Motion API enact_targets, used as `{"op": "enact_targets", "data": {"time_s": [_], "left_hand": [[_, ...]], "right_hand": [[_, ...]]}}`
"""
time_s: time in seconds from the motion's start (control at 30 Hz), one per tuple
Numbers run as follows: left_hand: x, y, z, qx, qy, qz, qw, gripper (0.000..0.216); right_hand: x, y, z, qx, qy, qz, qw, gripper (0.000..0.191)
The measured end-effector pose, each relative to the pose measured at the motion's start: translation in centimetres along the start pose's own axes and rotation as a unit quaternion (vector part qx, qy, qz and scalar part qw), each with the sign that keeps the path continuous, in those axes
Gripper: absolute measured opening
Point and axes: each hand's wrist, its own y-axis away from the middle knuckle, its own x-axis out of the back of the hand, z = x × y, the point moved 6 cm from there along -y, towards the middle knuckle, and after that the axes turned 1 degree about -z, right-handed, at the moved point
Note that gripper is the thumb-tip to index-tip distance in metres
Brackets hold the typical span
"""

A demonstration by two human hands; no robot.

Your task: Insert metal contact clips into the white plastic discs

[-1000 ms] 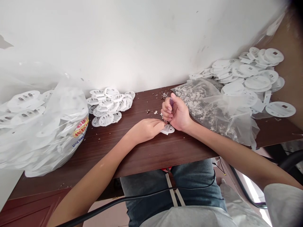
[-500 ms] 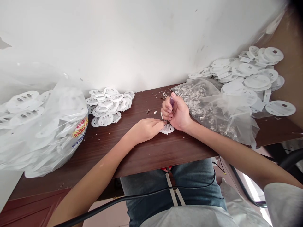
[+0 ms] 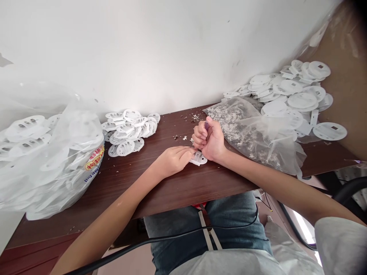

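A small white plastic disc [image 3: 198,158] lies on the dark wooden table [image 3: 183,183] near its front edge. My left hand [image 3: 172,159] rests flat-knuckled on the table with its fingertips pinching the disc's left side. My right hand [image 3: 208,139] is a fist around a thin tool with a purple handle [image 3: 206,125], held upright with its tip down on the disc. Small metal bits [image 3: 180,137] lie scattered just behind my hands.
A loose pile of white discs [image 3: 127,130] sits at the back left of the table. A big clear bag of discs [image 3: 46,152] fills the left side. A clear bag of small metal parts [image 3: 252,131] lies right, with more discs [image 3: 295,91] behind it. A black cable [image 3: 172,238] crosses my lap.
Both hands stay on the disc and tool in the same grip. The whole view has shifted slightly, so everything sits a little further left.
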Motion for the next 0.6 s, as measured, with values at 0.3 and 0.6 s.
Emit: {"op": "enact_targets", "data": {"time_s": [0.3, 0.6], "left_hand": [[0.1, -0.31, -0.17, -0.003, 0.04, -0.004, 0.999, 0.011], [-0.23, -0.42, -0.18, 0.002, 0.044, -0.03, 0.999, 0.011]], "right_hand": [[0.15, -0.13, -0.5, -0.01, -0.008, 0.002, 1.0, 0.06], [0.4, -0.18, -0.63, 0.002, -0.03, 0.032, 0.999, 0.059]]}}
